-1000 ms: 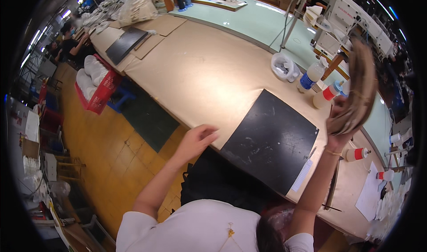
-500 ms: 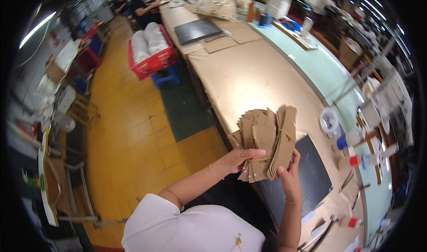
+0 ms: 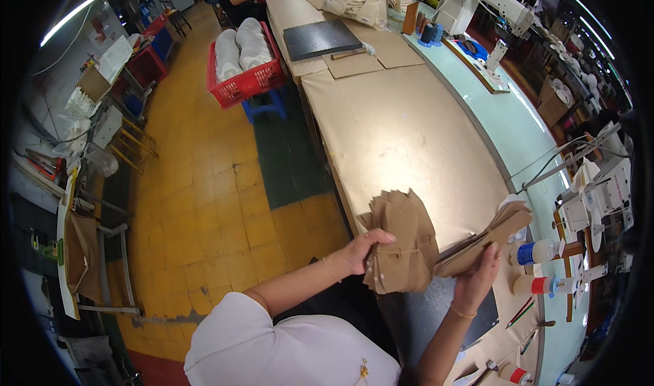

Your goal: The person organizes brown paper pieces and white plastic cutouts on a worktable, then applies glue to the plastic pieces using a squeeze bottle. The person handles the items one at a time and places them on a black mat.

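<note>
1. My left hand [image 3: 357, 250] pinches one stack of brown cut pieces [image 3: 402, 246], thumb on top, fingers underneath, holding it fanned over the bench [image 3: 402, 127] edge.
2. My right hand [image 3: 477, 277] grips a second stack [image 3: 487, 239] from below, fingers closed round its lower end; it tilts up and away, likely so the two bundles stay apart.
3. Both stacks hang above a dark mat [image 3: 436, 311] lying on the bench.
4. Bottles [image 3: 535, 253] with red and blue caps stand just right of my right hand.
5. A red basket [image 3: 248, 66] of white pieces sits well off, by the aisle.
</note>
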Available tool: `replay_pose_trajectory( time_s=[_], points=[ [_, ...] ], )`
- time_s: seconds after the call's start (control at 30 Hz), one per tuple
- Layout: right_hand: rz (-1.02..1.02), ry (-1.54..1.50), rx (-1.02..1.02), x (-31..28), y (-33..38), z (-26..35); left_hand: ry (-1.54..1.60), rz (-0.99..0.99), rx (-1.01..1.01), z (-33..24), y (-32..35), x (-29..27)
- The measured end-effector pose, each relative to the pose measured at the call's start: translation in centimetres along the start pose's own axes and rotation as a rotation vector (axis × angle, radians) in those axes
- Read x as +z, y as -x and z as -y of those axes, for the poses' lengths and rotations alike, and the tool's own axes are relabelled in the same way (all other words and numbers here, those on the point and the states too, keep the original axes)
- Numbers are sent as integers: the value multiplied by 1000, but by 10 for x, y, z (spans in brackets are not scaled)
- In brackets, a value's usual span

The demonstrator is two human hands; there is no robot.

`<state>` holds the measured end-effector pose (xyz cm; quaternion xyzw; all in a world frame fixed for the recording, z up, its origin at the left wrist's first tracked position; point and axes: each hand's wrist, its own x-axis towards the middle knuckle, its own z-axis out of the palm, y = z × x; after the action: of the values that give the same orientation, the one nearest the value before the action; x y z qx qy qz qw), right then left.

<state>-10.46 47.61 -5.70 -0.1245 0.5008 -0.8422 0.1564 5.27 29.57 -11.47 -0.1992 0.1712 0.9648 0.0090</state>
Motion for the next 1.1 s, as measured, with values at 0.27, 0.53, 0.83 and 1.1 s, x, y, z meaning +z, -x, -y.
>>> replay_pose_trajectory(
  time_s=[0.27,0.53,0.83,1.1],
  points=[
    [61,556,109,3,-97,-27,200,81,353,-30,18,-49],
    [156,1722,-566,-16,-73,-93,544,93,362,-19,18,-58],
    [647,139,561,30,26,-37,-114,123,330,-18,13,-41],
    [31,-11,529,-13,71,-26,-170,-65,1,27,-5,-5]
  ],
)
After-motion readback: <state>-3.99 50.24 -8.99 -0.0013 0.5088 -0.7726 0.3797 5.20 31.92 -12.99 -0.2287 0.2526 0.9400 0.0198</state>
